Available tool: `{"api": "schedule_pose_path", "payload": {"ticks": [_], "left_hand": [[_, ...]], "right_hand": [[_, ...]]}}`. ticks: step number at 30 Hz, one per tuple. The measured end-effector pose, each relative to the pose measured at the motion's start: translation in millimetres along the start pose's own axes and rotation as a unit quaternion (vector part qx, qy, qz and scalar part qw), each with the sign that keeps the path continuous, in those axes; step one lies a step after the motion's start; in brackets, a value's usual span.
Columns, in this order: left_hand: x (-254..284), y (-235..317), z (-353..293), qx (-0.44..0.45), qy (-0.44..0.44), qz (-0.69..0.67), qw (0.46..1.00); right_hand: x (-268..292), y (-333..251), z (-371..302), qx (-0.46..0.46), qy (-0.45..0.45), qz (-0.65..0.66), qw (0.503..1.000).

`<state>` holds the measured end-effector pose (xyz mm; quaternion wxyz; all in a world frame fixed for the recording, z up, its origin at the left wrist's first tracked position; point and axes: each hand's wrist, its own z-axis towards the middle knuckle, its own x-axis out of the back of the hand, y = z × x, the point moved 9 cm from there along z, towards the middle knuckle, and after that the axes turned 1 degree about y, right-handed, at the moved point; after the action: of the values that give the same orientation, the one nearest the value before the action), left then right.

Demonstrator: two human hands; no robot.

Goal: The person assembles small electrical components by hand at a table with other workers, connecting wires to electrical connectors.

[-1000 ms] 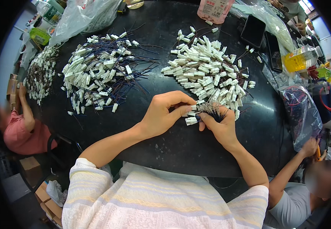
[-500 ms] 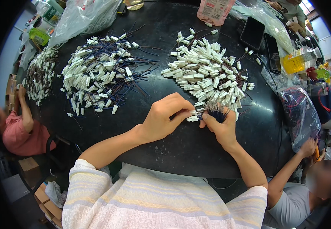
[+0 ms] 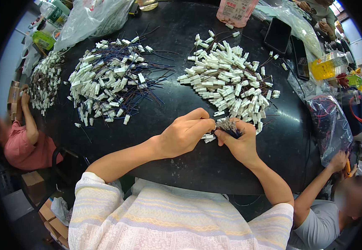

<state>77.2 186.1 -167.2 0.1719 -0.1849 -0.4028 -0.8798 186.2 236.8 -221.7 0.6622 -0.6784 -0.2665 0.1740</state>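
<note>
A bundle of dark blue wires (image 3: 233,133) with pale, bristling ends is clasped in my right hand (image 3: 243,146), the thumb lying across it. My left hand (image 3: 185,134) is closed in a pinch against the left side of that bundle; what sits between its fingertips is hidden. White connectors (image 3: 208,137) show just below the left fingertips, between the two hands. Right behind my hands lies a large pile of white connectors (image 3: 227,79) with brown wires. Further left is another pile of white connectors (image 3: 95,81), with blue and dark wires sticking out rightward.
A third connector pile (image 3: 45,81) lies at the far left, near a person in pink (image 3: 26,143). A black phone (image 3: 277,35), a bottle of yellow liquid (image 3: 329,66) and a plastic bag of wires (image 3: 328,125) line the right. Another person (image 3: 320,221) sits lower right.
Both hands have drawn slightly nearer to me. My left fingers have closed in against the bundle, hiding the white connector they pinched before, and the bundle has tilted.
</note>
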Motion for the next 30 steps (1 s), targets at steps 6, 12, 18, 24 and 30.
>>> {"api": "schedule_pose_path", "payload": {"ticks": [6, 12, 18, 24, 30], "left_hand": [[13.6, -27.4, 8.3, 0.111, 0.029, -0.026, 0.993], [18.8, -36.3, 22.7, 0.024, 0.044, 0.192, 0.98], [17.5, -39.8, 18.3, 0.033, 0.073, 0.223, 0.972], [25.4, -47.7, -2.2, 0.245, 0.067, -0.024, 0.967], [3.8, -63.8, -22.9, 0.402, 0.035, -0.292, 0.867]], "right_hand": [[7.5, 5.1, -1.3, -0.04, 0.028, 0.063, 0.997], [6.6, 3.7, 0.5, -0.077, 0.006, 0.093, 0.993], [1.1, -3.1, 1.3, -0.073, 0.0, 0.077, 0.994], [-0.4, 3.0, -1.0, -0.091, -0.007, 0.097, 0.991], [2.4, 5.8, -0.4, -0.116, -0.007, 0.121, 0.986]]}}
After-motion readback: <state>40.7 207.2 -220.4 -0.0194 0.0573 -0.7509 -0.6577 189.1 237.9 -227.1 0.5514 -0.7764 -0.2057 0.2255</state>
